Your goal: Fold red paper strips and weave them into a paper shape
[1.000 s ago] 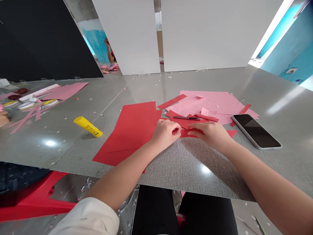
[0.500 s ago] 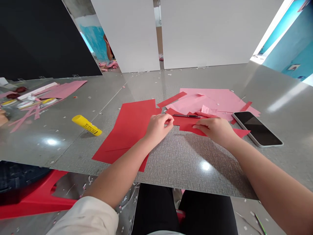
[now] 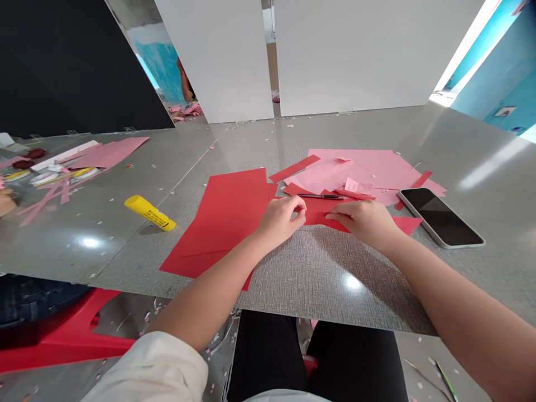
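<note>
A piece of red paper (image 3: 315, 211) spans the space between my two hands above the table. My left hand (image 3: 281, 221) is closed in a pinch at its left end, thumb and forefinger curled into a loop. My right hand (image 3: 365, 220) pinches the same paper near its lower edge, and a red pointed end shows beyond the knuckles. Just behind the fingers lies a black pen (image 3: 321, 196) on red scraps. A large red sheet (image 3: 230, 209) lies flat to the left, partly under my left wrist and forearm.
A yellow glue stick (image 3: 149, 213) lies at left. Pink sheets (image 3: 360, 159) with red strips lie behind my hands, and a phone (image 3: 441, 218) is at right. White panels (image 3: 377, 56) stand at the back. Another person's hand (image 3: 6, 202) shows at the far left edge.
My left hand has shifted right, closer to my right hand, which has moved slightly left. The red paper between them has moved a little, its lower edge now wavier.
</note>
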Demonstrator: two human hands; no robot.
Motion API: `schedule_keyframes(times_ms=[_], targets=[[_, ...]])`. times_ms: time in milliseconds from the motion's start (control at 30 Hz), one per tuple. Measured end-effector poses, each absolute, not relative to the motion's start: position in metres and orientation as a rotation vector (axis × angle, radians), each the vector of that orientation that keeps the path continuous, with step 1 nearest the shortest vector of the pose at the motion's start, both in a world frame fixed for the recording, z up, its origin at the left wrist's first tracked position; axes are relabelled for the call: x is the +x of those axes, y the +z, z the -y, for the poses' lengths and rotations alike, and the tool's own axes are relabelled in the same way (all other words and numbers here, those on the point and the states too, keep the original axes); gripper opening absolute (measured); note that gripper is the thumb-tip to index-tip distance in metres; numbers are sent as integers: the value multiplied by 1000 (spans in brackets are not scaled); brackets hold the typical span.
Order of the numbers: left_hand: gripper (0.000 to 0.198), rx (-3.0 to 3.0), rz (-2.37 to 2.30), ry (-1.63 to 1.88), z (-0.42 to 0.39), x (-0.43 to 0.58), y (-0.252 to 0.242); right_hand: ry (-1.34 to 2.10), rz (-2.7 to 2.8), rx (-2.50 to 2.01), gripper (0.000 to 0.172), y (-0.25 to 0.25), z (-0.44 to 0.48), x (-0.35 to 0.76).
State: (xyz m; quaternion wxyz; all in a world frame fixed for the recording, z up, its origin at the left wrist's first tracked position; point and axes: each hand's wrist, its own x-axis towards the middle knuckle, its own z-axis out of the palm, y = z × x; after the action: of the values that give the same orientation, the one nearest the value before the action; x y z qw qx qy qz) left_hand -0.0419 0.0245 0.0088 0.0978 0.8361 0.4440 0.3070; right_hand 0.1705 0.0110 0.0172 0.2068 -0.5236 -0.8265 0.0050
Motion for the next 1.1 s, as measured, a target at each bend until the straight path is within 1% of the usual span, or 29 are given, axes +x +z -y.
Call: schedule_keyframes(times_ms=[133, 233, 333, 433, 533, 600, 700, 800, 933, 1000, 1067, 1100], targets=[[10, 2354, -1329, 1000, -25, -41, 13, 1, 2277, -1552, 28, 16, -14, 170], [24, 2373, -1154, 898, -25, -33, 15, 8, 2277, -1493, 27, 17, -16, 166], [21, 2386, -1240, 812, -29, -24, 14, -50, 2181, -1440, 27, 20, -16, 159], [23, 2367, -1295, 843, -33, -20, 13, -114, 2190, -1371, 24, 21, -18, 149], [24, 2336, -1298, 877, -35, -21, 12, -160, 2213, -1395, 22, 19, -24, 142], [23, 2310, -1279, 909, -36, -26, 11, -133, 2197, -1447, 22, 16, -29, 146], [21, 2268, -1294, 951, -41, -39, 8, 2, 2155, -1560, 19, 13, -35, 161], [24, 2269, -1347, 918, -46, -50, 4, 85, 2181, -1642, 18, 12, -38, 174], [21, 2636, -1416, 864, -44, -46, 4, -155, 2279, -1651, 21, 12, -32, 162], [29, 2812, -1374, 859, -41, -37, 4, -247, 2348, -1609, 23, 13, -27, 149], [20, 2854, -1343, 775, -38, -30, 4, -278, 2406, -1590, 23, 14, -22, 141], [21, 2851, -1349, 740, -37, -28, 4, -279, 2415, -1590, 23, 14, -21, 141]])
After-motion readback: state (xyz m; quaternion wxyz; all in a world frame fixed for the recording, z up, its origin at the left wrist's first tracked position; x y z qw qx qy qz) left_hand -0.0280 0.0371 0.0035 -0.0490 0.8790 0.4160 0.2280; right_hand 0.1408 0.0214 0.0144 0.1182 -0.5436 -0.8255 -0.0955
